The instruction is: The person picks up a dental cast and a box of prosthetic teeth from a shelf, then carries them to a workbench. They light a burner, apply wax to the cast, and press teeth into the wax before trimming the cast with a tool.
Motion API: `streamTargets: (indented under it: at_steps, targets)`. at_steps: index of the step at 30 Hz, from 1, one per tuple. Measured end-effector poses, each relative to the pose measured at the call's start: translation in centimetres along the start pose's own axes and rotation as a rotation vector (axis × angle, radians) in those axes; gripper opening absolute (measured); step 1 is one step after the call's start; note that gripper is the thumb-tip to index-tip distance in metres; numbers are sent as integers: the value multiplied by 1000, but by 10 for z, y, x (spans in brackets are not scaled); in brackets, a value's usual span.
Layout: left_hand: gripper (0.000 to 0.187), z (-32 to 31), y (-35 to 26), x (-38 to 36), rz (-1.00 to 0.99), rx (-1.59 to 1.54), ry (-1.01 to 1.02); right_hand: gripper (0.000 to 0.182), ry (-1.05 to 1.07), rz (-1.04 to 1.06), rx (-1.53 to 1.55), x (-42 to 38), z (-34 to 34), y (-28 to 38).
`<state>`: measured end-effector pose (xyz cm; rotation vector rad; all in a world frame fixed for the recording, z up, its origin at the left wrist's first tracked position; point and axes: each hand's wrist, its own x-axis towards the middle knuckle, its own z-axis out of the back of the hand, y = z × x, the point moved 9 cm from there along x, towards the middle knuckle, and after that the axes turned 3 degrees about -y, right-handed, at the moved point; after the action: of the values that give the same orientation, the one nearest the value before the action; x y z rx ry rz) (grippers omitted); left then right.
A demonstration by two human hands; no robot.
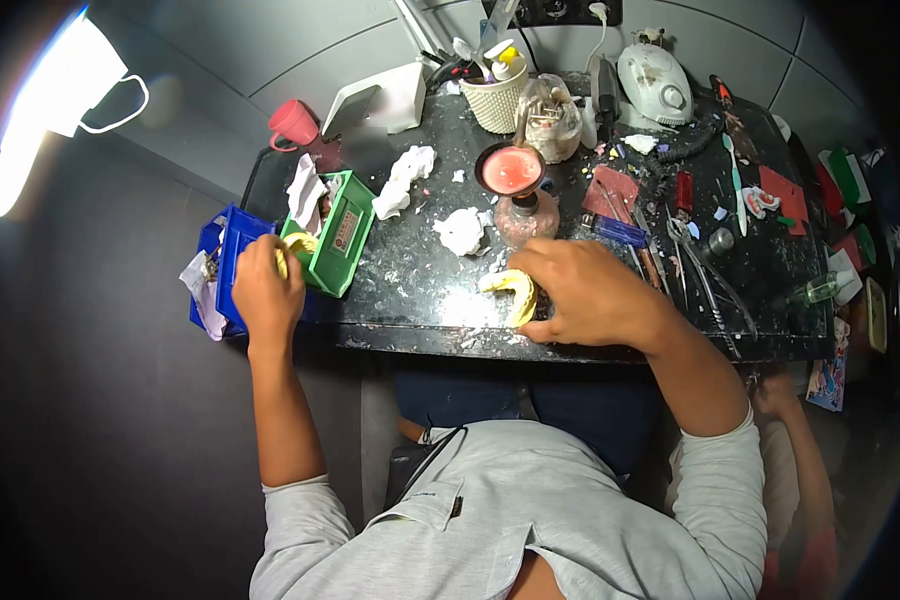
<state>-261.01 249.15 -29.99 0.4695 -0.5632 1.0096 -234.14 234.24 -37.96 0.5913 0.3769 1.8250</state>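
My right hand [590, 292] is closed on a yellow horseshoe-shaped dental cast [520, 296] at the front of the black table. Its thumb and fingers grip the cast's right side. My left hand [268, 285] is at the near end of the green bin [342, 240], closed around another yellow dental cast [298, 243], which the fingers partly hide. Beside it, a blue bin [232, 262] holds papers and scraps. Beyond my right hand, a dark pan of pink wax [511, 170] sits above a burner [527, 218].
Crumpled white tissue [461, 232] lies mid-table. On the right are a blue lighter [618, 231], metal tools [705, 265], a toothbrush [735, 185] and pink wax sheets [782, 196]. A woven cup [495, 103] and a white machine [655, 82] stand behind. Another person's arm [805, 450] shows lower right.
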Motion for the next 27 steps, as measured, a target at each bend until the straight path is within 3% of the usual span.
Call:
streamTargets:
  at_steps: [2,4,5,6,8,10,12,16,18,20,21,22,24,25,26,27]
  targets:
    - [15,26,5,-7,30,-85,-153,55,-37,8,63,0,19,2]
    - [18,47,8,-14,117,-224,-243,59,-116,18,328,1,46,4]
    - [17,48,15,-21,305,-364,-177,60,-198,47,373,0,60,3]
    - [17,45,10,-23,310,-366,-176,62,-244,-20,551,-2,66,-5]
    - [16,31,5,-27,398,-1122,-231,65,-460,62,860,-7,91,-12]
    - [23,-1,-32,-23,446,-1664,91,66,-592,91,1065,-13,107,-33]
    - [26,-21,-68,-14,525,-2043,279,63,-780,117,1128,-21,122,-50]
    - [31,-53,-109,43,661,-2689,475,59,-890,56,1196,-24,130,-72]
    - [34,-65,-117,72,717,-2854,417,58,-910,32,1189,-24,128,-81]
    - [35,-82,-126,96,612,-2929,379,58,-926,6,1185,-23,129,-88]
    - [38,-90,-131,100,748,-2903,313,57,-929,-14,1192,-23,128,-91]
    - [38,-93,-135,101,757,-2911,313,56,-931,-37,1202,-24,127,-94]
    - [39,-117,-136,90,1044,-2829,270,55,-931,-66,1181,-25,127,-99]
    - [37,-112,-144,92,899,-3027,474,59,-899,-76,1159,-24,126,-101]
    - [32,-107,-143,90,541,-2718,567,63,-867,-93,1147,-25,122,-101]
    - [32,-110,-138,87,417,-2413,571,66,-867,-138,1141,-25,120,-102]
